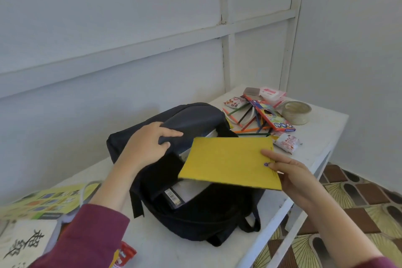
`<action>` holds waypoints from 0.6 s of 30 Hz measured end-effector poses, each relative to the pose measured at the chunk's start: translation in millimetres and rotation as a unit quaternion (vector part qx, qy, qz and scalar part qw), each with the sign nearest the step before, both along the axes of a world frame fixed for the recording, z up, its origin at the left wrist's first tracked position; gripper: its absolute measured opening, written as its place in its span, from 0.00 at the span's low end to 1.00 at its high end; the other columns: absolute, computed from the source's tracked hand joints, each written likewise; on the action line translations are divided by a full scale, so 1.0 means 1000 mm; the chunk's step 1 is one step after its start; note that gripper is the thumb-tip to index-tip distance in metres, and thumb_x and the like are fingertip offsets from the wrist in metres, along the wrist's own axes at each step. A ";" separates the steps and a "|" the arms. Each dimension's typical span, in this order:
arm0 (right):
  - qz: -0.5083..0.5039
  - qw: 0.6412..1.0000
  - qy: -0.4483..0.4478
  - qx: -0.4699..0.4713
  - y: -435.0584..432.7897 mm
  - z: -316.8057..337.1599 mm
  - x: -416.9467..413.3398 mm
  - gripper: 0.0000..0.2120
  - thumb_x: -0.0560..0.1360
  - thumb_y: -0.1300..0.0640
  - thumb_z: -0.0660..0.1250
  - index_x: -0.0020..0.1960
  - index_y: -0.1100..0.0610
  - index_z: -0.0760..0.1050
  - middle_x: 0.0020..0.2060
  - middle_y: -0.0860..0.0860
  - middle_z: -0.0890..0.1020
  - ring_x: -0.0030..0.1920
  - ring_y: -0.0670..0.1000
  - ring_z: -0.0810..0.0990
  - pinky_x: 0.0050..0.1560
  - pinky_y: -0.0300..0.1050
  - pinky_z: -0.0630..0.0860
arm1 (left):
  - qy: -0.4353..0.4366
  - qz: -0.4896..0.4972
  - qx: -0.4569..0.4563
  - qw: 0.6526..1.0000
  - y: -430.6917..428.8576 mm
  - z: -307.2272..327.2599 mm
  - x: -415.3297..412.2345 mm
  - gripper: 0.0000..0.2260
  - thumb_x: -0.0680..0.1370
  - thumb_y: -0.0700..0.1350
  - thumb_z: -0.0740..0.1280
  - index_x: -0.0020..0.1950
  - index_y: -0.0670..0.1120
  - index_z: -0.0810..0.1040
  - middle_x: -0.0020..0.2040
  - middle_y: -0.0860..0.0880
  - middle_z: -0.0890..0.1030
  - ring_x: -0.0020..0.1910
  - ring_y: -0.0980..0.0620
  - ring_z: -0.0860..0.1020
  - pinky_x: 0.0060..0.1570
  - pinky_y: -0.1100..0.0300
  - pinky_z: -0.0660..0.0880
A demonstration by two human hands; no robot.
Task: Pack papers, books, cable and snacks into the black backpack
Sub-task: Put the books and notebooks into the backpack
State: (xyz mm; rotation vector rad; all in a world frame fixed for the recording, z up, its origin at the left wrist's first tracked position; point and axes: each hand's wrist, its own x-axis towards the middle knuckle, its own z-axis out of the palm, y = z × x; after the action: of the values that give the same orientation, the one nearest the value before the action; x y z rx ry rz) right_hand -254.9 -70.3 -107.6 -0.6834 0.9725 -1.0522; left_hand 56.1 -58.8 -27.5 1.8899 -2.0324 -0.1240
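1 black backpack (pixel 195 220), frame centre on white table (pixel 322 128), mouth open. Inside: books (pixel 174 197), count unclear. Left grip (pixel 150 141) curls round the top flap. Right grip (pixel 289 172) pinches 1 yellow folder (pixel 228 161) over the opening. Upper right: 2 snack packets (pixel 233 102), 1 pencil box (pixel 269 115), loose pencils (pixel 250 130), 1 tape roll (pixel 297 112). Lower left: 1 leaflet (pixel 43 202), 1 red packet (pixel 126 253).

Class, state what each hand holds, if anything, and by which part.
The right hand pinches the flat yellow folder at its right edge; the left hand grips the black fabric backpack by its opened top flap.
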 end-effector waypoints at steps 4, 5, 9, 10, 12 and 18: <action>-0.016 0.999 -0.049 0.007 -0.019 0.000 0.032 0.15 0.79 0.68 0.56 0.59 0.57 0.76 0.58 0.57 0.77 0.47 0.55 0.80 0.32 0.42 0.80 | 0.021 -0.006 0.000 1.000 -0.003 0.005 0.003 0.19 0.76 0.40 0.65 0.59 0.63 0.76 0.66 0.51 0.72 0.62 0.49 0.72 0.58 0.56 0.69; -0.019 0.998 -0.059 0.007 -0.023 -0.001 0.042 0.16 0.80 0.68 0.55 0.63 0.58 0.74 0.58 0.56 0.77 0.47 0.54 0.80 0.33 0.42 0.81 | 0.021 -0.006 0.002 1.000 -0.004 0.004 0.003 0.19 0.76 0.40 0.65 0.59 0.63 0.76 0.67 0.51 0.72 0.63 0.49 0.71 0.59 0.57 0.69; 0.046 0.997 -0.066 -0.014 -0.028 -0.007 0.076 0.25 0.79 0.68 0.54 0.75 0.54 0.58 0.61 0.52 0.76 0.51 0.51 0.81 0.38 0.43 0.80 | 0.022 -0.001 0.008 1.000 -0.005 0.004 0.003 0.19 0.77 0.40 0.65 0.59 0.63 0.76 0.69 0.51 0.69 0.65 0.49 0.69 0.61 0.57 0.67; 0.076 0.996 -0.039 -0.027 -0.029 -0.007 0.083 0.28 0.79 0.69 0.55 0.76 0.52 0.55 0.64 0.50 0.74 0.52 0.50 0.81 0.39 0.43 0.80 | 0.025 0.002 0.008 1.000 -0.006 0.004 0.003 0.19 0.77 0.40 0.65 0.59 0.64 0.76 0.69 0.50 0.69 0.66 0.48 0.69 0.63 0.55 0.67; 0.111 0.992 0.022 -0.052 -0.032 -0.009 0.097 0.33 0.77 0.71 0.58 0.76 0.51 0.51 0.69 0.49 0.70 0.54 0.49 0.80 0.42 0.40 0.81 | 0.035 0.003 0.011 0.999 -0.006 0.004 0.005 0.19 0.77 0.40 0.65 0.59 0.64 0.76 0.69 0.50 0.70 0.66 0.48 0.69 0.63 0.53 0.68; 0.087 0.984 0.130 -0.083 -0.049 -0.012 0.138 0.37 0.74 0.70 0.65 0.76 0.53 0.53 0.66 0.55 0.73 0.43 0.45 0.81 0.42 0.38 0.81 | 0.050 0.016 0.013 0.999 -0.004 0.003 0.005 0.19 0.77 0.40 0.65 0.59 0.63 0.76 0.69 0.51 0.69 0.67 0.49 0.68 0.62 0.58 0.66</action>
State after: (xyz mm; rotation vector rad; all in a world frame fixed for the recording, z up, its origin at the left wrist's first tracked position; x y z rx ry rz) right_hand -116.6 -119.0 -119.6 -1.0447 1.0351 -0.9094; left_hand 61.1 -63.3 -24.7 1.8912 -1.9441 -0.2332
